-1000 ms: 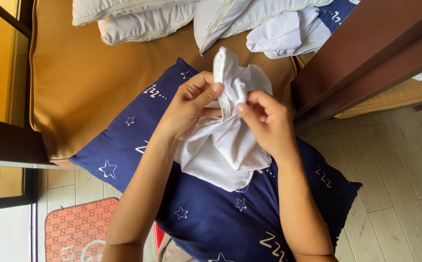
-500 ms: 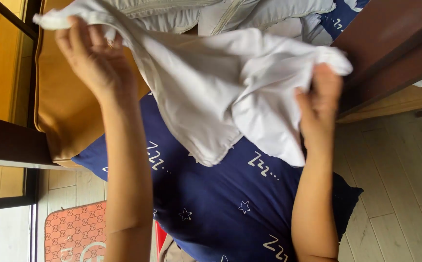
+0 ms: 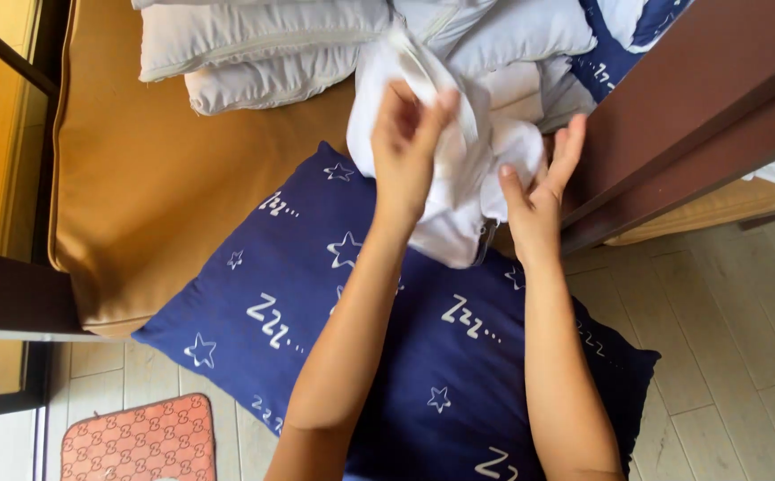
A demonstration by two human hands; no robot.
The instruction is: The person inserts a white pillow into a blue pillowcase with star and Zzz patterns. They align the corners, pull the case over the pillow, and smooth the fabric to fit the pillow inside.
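Left hand [image 3: 405,134] grip closed on bunched white cloth [image 3: 459,191]; right hand [image 3: 539,191] open, fingers spread, touching cloth above navy star pillow [image 3: 387,356].

White cloth [image 3: 459,178] in left hand [image 3: 405,134]; below it navy pillow [image 3: 387,356], white stars; tan cushion [image 3: 165,187] leftward.

Bright even daylight, soft faint shadows, mild glare on white bedding, slight motion blur throughout
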